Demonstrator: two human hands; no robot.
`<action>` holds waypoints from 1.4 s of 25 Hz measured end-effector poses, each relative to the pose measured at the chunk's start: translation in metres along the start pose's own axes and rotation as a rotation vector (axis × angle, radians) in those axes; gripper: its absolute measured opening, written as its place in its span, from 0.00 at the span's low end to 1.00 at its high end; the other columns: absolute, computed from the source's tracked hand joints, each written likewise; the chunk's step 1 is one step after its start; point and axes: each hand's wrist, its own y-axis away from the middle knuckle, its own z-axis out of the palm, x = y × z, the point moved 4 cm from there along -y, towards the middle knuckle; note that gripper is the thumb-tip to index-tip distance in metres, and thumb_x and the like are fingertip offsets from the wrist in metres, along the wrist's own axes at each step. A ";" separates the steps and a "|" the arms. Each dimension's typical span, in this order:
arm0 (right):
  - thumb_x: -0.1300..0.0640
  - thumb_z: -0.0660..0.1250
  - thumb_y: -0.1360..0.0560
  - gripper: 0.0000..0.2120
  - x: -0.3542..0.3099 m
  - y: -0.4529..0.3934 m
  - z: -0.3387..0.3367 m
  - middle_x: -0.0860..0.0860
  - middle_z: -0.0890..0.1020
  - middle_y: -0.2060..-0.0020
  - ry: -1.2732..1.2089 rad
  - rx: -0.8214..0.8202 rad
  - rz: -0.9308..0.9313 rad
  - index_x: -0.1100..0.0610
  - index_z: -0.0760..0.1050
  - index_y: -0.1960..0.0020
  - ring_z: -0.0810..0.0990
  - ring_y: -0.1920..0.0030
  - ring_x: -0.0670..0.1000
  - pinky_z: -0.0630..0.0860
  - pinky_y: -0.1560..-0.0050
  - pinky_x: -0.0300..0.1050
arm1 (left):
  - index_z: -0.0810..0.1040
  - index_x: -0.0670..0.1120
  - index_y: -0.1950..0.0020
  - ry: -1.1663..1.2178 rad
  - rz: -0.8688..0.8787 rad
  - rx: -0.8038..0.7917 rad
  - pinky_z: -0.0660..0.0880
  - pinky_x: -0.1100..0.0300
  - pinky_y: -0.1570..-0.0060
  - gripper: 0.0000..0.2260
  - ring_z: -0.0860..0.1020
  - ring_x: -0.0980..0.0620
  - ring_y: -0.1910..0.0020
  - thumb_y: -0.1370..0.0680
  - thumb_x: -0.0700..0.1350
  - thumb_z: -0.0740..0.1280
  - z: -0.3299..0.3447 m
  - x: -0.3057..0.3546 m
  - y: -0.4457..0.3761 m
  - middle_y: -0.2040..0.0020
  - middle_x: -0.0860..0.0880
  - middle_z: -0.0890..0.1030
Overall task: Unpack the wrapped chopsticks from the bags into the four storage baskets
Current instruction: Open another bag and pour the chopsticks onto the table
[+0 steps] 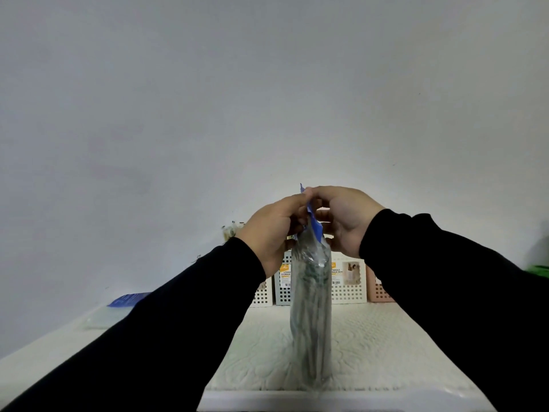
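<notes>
Nearest to us, two arms in black sleeves (166,331) reach forward over a white table (44,349) covered with a quilted white mat (371,346). Between the arms stands a tall clear bag (311,322) packed with wrapped chopsticks (309,281), upright, its bottom apparently resting on the mat, likely so that the weight sits on the table while the top is worked open.

Our left hand (271,230) and right hand (344,221) meet at the top of the bag. Fingers and thumbs of both are curled and pinch the blue header strip (314,223) from either side, close together, a grip that suggests we are tearing or pulling the seal apart. The chopsticks are all inside the bag, none yet drawn out.

Farther back, against the grey wall (267,84), a row of perforated storage baskets (349,281) waits, white ones and a pink one at the right, partly hidden by the hands. One at the far left seems to hold something already. Off to the left lies another flat package with blue print (126,300).
</notes>
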 end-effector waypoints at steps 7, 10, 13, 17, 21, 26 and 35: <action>0.54 0.65 0.29 0.05 0.002 -0.001 -0.002 0.52 0.75 0.62 -0.019 -0.126 -0.014 0.55 0.76 0.61 0.73 0.66 0.52 0.70 0.60 0.45 | 0.77 0.43 0.51 -0.023 0.010 0.025 0.69 0.55 0.59 0.08 0.70 0.45 0.55 0.24 0.47 0.65 -0.007 0.001 0.001 0.54 0.41 0.72; 0.58 0.63 0.29 0.06 -0.007 0.003 -0.002 0.55 0.75 0.64 0.136 -0.141 -0.051 0.58 0.75 0.63 0.71 0.67 0.54 0.70 0.60 0.46 | 0.75 0.42 0.63 -0.090 0.035 -0.012 0.68 0.54 0.61 0.09 0.71 0.45 0.61 0.23 0.42 0.62 -0.007 0.007 0.003 0.61 0.40 0.73; 0.62 0.61 0.28 0.08 -0.017 0.006 -0.002 0.56 0.75 0.69 0.289 -0.117 -0.110 0.60 0.74 0.65 0.66 0.71 0.53 0.66 0.67 0.43 | 0.75 0.43 0.66 -0.237 0.050 -0.071 0.71 0.56 0.62 0.12 0.73 0.49 0.70 0.22 0.41 0.61 -0.006 0.018 0.008 0.71 0.46 0.76; 0.62 0.61 0.30 0.08 -0.018 0.011 0.002 0.53 0.74 0.76 0.461 -0.089 -0.200 0.60 0.72 0.67 0.65 0.76 0.50 0.60 0.76 0.38 | 0.74 0.45 0.66 -0.545 -0.028 -0.214 0.71 0.52 0.59 0.12 0.70 0.46 0.65 0.22 0.45 0.62 -0.009 0.022 0.009 0.66 0.43 0.73; 0.64 0.60 0.31 0.08 -0.005 0.010 0.006 0.52 0.73 0.78 0.327 -0.048 -0.244 0.59 0.70 0.69 0.63 0.76 0.50 0.58 0.75 0.40 | 0.70 0.47 0.68 -0.575 0.015 -0.183 0.68 0.63 0.70 0.16 0.69 0.54 0.75 0.21 0.40 0.58 -0.010 0.020 0.009 0.74 0.51 0.71; 0.66 0.58 0.31 0.12 0.008 0.002 0.006 0.52 0.67 0.78 0.081 0.013 -0.253 0.57 0.67 0.72 0.62 0.75 0.50 0.58 0.72 0.42 | 0.68 0.49 0.75 -0.376 0.100 -0.066 0.63 0.63 0.72 0.21 0.65 0.52 0.76 0.22 0.37 0.57 -0.012 0.007 0.007 0.76 0.51 0.69; 0.63 0.62 0.27 0.10 -0.035 0.001 -0.022 0.56 0.75 0.70 0.503 0.216 -0.262 0.57 0.65 0.65 0.77 0.74 0.55 0.78 0.63 0.49 | 0.71 0.43 0.66 -0.342 0.187 0.232 0.71 0.52 0.63 0.11 0.73 0.46 0.71 0.24 0.40 0.57 -0.036 0.016 -0.002 0.73 0.48 0.77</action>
